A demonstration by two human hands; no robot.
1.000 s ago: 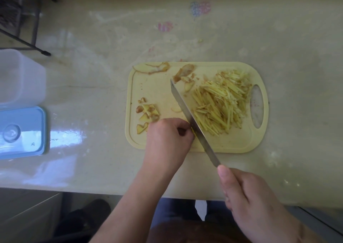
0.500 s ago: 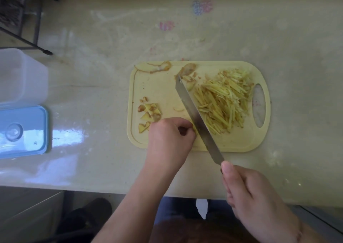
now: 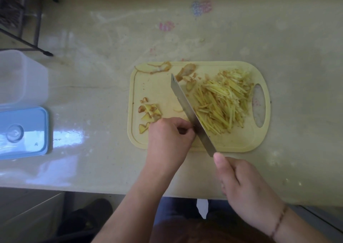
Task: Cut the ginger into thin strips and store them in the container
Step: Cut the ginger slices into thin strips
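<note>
because the left hand [image 3: 169, 136] is curling over a hidden ginger piece, the right hand [image 3: 246, 185] is gripping the long steel knife [image 3: 192, 113] against those knuckles. pale yellow ginger strips [image 3: 222, 101] are piling on the cream plastic cutting board [image 3: 233, 142], well apart from the translucent plastic container [image 3: 20, 77].

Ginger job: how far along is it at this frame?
Done: a big pile of strips lies on the cutting board. In hand: the right hand holds the knife beside the curled left hand; what it holds is hidden. Left: the container has no strips visible.
</note>
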